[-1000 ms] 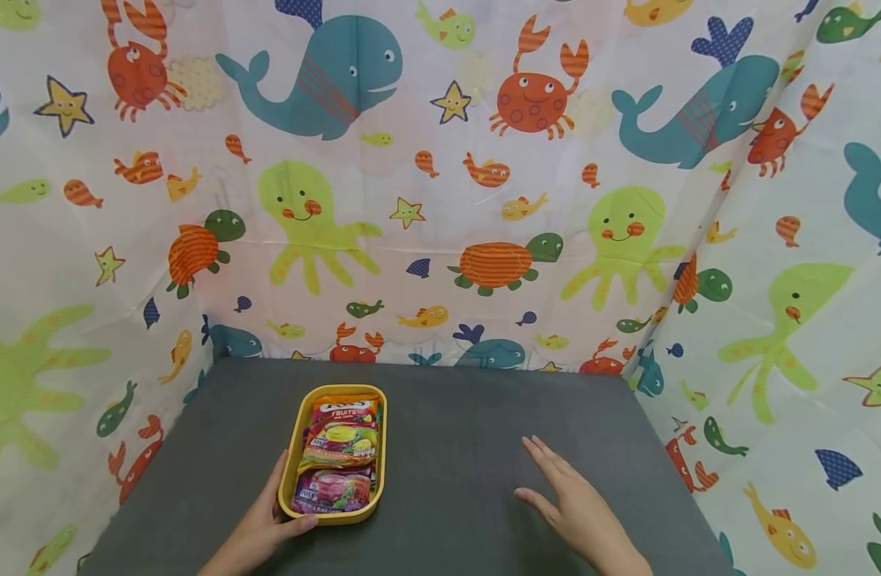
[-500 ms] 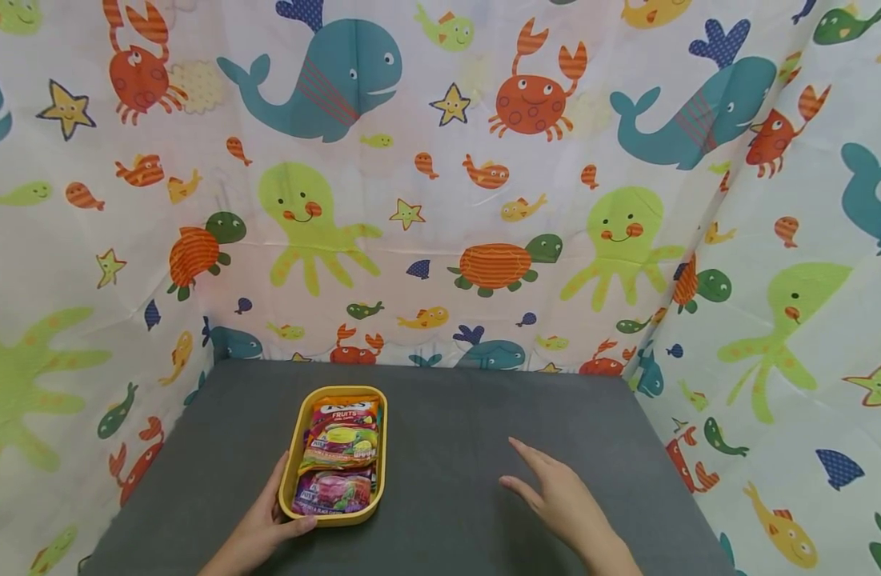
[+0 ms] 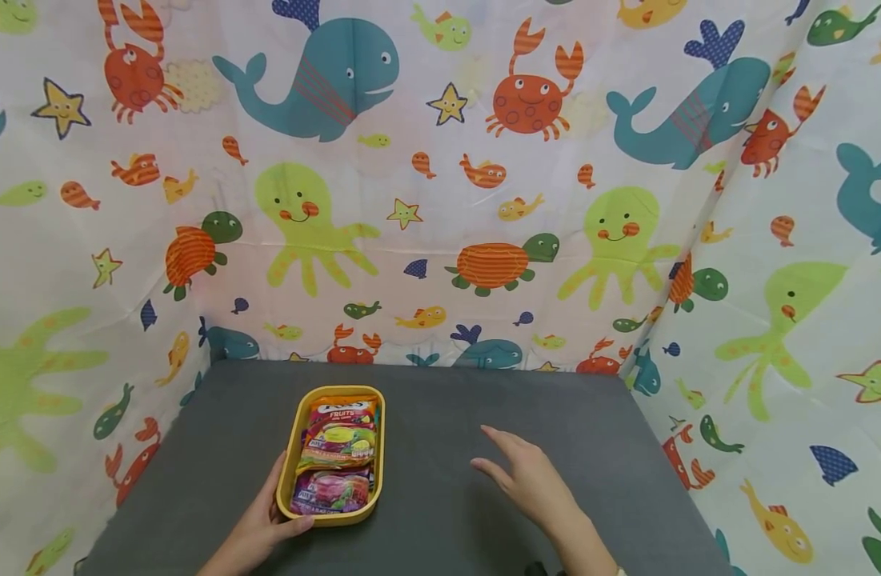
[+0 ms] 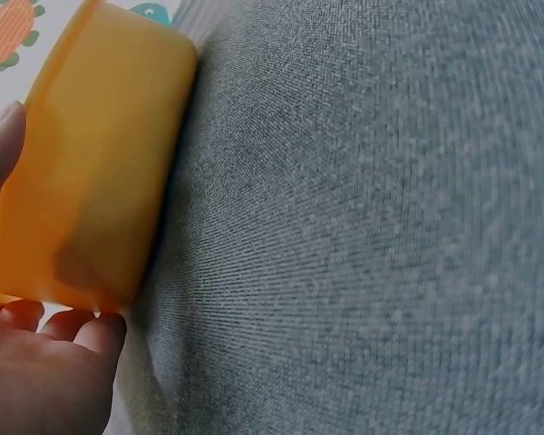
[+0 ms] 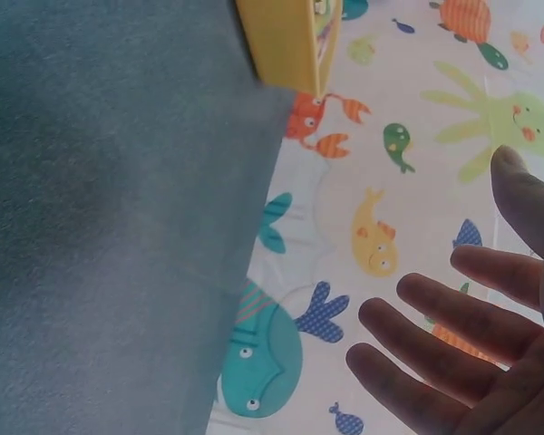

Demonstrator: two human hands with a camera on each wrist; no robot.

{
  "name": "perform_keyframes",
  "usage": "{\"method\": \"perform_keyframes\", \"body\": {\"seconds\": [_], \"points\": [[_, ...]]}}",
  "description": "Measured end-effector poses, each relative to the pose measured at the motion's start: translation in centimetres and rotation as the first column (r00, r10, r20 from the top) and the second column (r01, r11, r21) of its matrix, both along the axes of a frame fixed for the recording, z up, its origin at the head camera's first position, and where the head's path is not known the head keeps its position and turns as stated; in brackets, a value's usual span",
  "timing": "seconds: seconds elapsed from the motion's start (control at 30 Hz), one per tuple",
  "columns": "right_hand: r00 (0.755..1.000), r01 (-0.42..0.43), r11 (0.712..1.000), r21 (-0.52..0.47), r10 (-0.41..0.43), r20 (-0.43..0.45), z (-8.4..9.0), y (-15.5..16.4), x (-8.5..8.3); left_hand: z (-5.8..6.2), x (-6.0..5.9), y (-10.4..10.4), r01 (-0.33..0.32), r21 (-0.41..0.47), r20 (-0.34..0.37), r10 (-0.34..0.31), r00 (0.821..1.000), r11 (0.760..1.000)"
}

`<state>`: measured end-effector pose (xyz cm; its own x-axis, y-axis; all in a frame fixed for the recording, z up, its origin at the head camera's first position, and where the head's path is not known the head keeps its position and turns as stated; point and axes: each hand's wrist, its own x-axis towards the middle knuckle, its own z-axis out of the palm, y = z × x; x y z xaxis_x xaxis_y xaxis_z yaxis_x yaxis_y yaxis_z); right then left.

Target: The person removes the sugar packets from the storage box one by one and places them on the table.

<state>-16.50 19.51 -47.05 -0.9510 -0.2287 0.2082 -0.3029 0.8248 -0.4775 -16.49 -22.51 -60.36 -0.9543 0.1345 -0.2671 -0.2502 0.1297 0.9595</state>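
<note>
While left hand [image 3: 256, 528] grips yellow oblong plastic tray [image 3: 285, 468] w/ candy packets [image 3: 337, 448], right hand [image 3: 530, 484], fingers spread, holding nothing, should approach level over grey worktop [image 3: 440, 400].

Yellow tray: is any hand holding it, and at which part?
The left hand grips the yellow tray at its near left corner. The right hand holds nothing.

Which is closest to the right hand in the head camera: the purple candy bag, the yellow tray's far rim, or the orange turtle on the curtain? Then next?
From the right hand:
1. Purple candy bag, left, tray's near end.
2. Yellow tray's far rim, left, farther back.
3. Orange turtle, up on the back curtain.
</note>
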Motion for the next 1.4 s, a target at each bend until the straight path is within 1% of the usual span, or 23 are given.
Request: {"method": "perform_keyframes", "body": {"seconds": [0.1,0.3,0.4,0.6,0.83,1.0,1.13,1.4], "points": [[1.0,-0.008,1.0,-0.005,0.008,0.001,0.2,-0.5,-0.3,0.0,0.1,-0.1,-0.007,-0.005,0.01,0.007,1.0,1.0],[0.999,-0.033,0.999,-0.02,0.033,0.034,0.1,-1.2,-1.1,-0.2,0.0,-0.4,-0.01,-0.028,0.02,0.01,1.0,1.0],[0.998,-0.05,0.999,-0.022,0.051,0.047,0.1,-1.4,-1.4,-0.3,0.0,-0.4,-0.005,-0.02,0.016,0.006,1.0,1.0],[0.995,-0.076,0.996,-0.044,0.079,0.059,0.3,-2.0,-2.0,-0.1,-0.1,-0.3,-0.002,0.033,-0.002,0.002,1.0,0.999],[0.993,-0.093,0.995,-0.04,0.095,0.073,0.3,-2.8,-2.5,0.1,0.1,-0.2,-0.002,0.03,0.001,0.002,1.0,1.0],[0.989,-0.107,0.993,-0.057,0.112,0.097,0.1,-3.1,-3.0,0.2,0.3,0.0,0.002,0.058,-0.009,-0.001,1.0,0.998],[0.986,-0.12,0.991,-0.067,0.127,0.111,-0.1,-3.6,-3.5,0.4,0.4,0.1,0.0,0.073,0.0,0.0,1.0,0.997],[0.979,-0.148,0.982,-0.119,0.163,0.126,-0.1,-5.4,-4.4,0.2,0.2,-0.2,-0.005,0.054,0.026,0.004,1.0,0.999]]}}
